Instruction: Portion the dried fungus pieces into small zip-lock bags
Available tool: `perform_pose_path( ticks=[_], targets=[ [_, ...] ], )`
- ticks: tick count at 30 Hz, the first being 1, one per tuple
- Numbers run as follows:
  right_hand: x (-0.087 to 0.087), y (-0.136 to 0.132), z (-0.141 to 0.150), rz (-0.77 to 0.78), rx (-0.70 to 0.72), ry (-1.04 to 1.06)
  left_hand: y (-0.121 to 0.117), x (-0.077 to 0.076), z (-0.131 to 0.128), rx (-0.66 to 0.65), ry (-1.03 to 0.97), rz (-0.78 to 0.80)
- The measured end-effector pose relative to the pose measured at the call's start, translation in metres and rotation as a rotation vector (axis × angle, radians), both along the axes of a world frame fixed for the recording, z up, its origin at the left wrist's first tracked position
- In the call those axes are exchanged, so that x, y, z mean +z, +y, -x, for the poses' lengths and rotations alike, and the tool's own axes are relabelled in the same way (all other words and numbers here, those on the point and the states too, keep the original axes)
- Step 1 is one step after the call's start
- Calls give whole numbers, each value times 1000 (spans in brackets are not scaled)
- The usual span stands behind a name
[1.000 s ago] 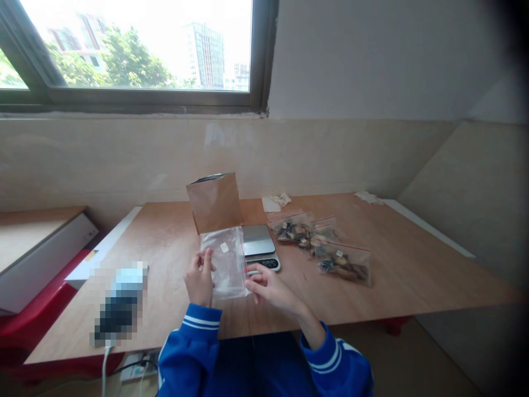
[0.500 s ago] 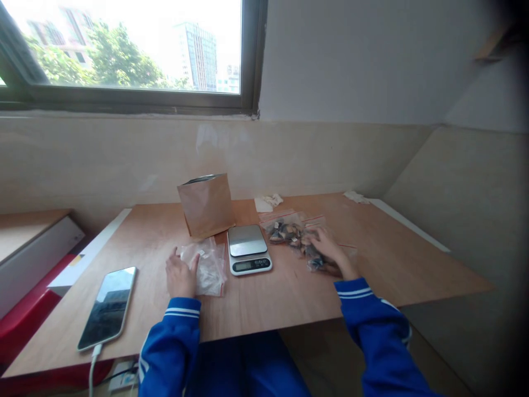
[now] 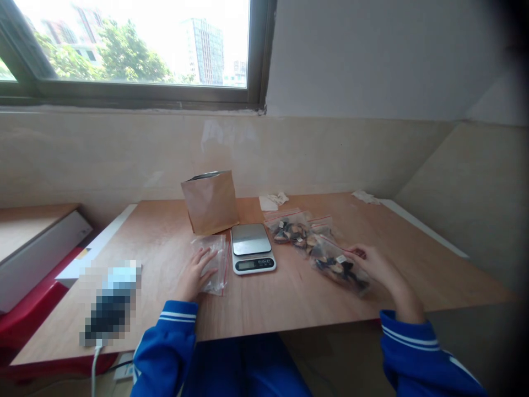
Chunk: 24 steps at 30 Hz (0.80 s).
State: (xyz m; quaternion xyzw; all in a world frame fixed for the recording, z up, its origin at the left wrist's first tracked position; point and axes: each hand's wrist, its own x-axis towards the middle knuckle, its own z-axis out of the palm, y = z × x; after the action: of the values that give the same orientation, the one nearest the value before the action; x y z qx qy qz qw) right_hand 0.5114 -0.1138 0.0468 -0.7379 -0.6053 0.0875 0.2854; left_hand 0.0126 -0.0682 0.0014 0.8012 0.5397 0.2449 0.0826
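My left hand rests with spread fingers on clear, flat zip bags that look empty. Beside them sits a white kitchen scale with a bare steel plate. On the right, my right hand pinches the edge of a clear zip bag of dark and brown pieces with a small white label; I cannot make out what the pieces are. More filled zip bags with red seal lines lie in an overlapping pile just behind it.
An open brown paper pouch stands upright behind the scale. A pixelated phone on a white cable lies at the left. Crumpled paper lies near the wall, with another scrap at the back right.
My right hand has moved right and toward me, drawing one filled zip bag partly off the pile. My left hand has shifted right, over the flat bags. The view has turned slightly.
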Motion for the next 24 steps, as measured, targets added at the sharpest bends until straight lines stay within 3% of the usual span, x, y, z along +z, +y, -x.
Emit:
perform_pose_path(
  ticks=[2,5,8,12,17,21,23,24],
  targets=[
    [15,-15,12,-21,125,159,-3,10,-3,15,51,3],
    [36,-35,39,-79,31,155,-7,17,-11,39,152,116],
    [47,-47,72,-155,-61,223,-11,14,-19,29,173,264],
    [46,-53,115,-241,-38,476,-17,3,-28,162,195,262],
    [35,-54,150,-218,-30,709,-18,0,-32,256,190,233],
    [29,-52,168,-153,-9,830,-30,24,-47,386,30,-47],
    [31,-50,182,-152,21,851,-45,42,-66,409,-201,-121],
    [34,-49,190,-153,46,853,-54,51,-78,351,-341,-92]
  ],
)
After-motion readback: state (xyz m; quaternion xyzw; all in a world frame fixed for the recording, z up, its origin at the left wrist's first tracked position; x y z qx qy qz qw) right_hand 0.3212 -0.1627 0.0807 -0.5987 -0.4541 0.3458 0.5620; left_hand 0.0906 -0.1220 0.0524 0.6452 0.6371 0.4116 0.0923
